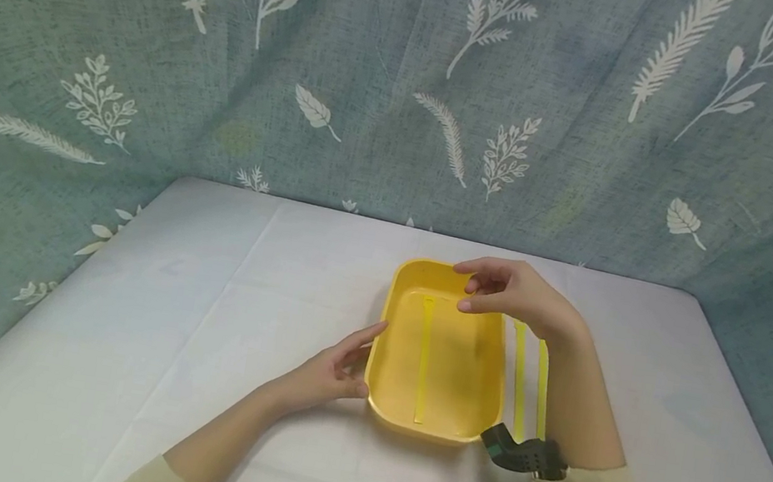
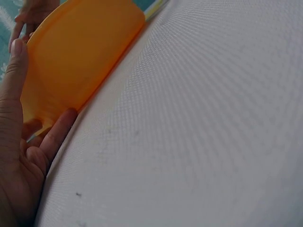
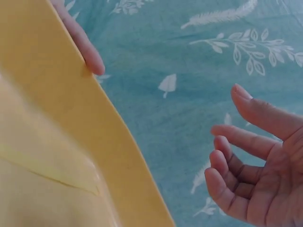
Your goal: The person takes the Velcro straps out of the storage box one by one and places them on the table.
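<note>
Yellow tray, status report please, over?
Left hand open, touching yellow tray. Right hand open above it, empty. One strip inside, two strips beside. Nothing blocking.

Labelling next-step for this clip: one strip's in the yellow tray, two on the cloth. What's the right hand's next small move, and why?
Probably the right hand, hovering empty over the yellow tray, reaches right for the nearer of the two strips beside it. One strip already lies inside, and the left hand steadies the tray's side.

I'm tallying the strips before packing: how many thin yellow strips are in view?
3. One thin yellow strip lies inside the yellow plastic tray; two more lie on the white table to its right, beside the right forearm. Others may be hidden under the arm.
</note>
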Motion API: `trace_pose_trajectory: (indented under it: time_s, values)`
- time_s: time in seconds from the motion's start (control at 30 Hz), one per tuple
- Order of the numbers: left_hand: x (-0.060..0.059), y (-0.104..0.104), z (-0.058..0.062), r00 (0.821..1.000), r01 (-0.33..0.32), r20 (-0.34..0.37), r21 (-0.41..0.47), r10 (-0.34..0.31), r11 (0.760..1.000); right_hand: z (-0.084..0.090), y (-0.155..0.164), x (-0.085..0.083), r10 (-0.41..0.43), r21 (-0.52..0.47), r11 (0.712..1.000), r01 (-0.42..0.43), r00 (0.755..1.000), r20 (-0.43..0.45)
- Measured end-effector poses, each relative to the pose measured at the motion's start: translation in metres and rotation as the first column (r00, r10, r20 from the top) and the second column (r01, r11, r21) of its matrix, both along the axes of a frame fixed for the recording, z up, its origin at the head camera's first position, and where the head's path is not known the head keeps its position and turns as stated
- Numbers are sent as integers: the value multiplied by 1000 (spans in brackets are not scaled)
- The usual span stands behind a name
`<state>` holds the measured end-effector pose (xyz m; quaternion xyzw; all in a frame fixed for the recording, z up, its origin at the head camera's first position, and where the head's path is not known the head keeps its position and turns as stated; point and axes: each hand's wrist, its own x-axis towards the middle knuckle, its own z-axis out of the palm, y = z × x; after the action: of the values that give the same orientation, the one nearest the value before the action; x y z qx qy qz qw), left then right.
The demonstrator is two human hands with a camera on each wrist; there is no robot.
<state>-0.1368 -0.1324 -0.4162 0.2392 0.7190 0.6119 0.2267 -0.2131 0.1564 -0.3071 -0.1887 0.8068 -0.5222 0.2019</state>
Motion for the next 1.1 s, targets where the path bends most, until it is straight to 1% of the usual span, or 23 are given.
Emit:
trace_pose_trajectory:
  time_s: [0.1,0.27,0.37,0.47,0.63,0.87,0.9,0.97,1.03,1.1]
  values:
    - [0,-1,-1,1000,-5,-3,-1,5,1000,-5,-5,-7,2,-22,1000,-2,999,32]
    - [-3,-1,-8,1000,3,-8,2,-3,1000,-22,-10,-22,10,-60,998,0,988,156]
    - [-6,-1,-16,1000,3,-4,2,-3,1000,-31,-12,-29,2,-51,999,9,975,222]
    - [-9,-2,-23,1000,0,-5,-2,0,1000,-39,-15,-35,-11,-33,999,20,966,259]
    - [-12,-3,-27,1000,-3,-8,4,3,1000,-49,-23,-43,-31,-30,999,42,950,312]
    - [-12,-2,-27,1000,1,-8,5,-1,1000,-62,-32,-48,-80,-11,996,88,939,333]
    - [-11,-2,-24,1000,1,-5,3,-1,1000,-64,-33,-48,-89,-7,995,97,938,335]
    - [-10,-2,-24,1000,3,-4,6,-3,1000,-68,-35,-48,-105,-12,993,116,934,342]
    - [-10,-2,-24,1000,3,-6,0,-3,1000,-72,-37,-49,-126,10,991,130,937,325]
    - [-10,-2,-23,1000,2,-9,-1,-2,1000,-76,-40,-49,-145,60,989,133,941,304]
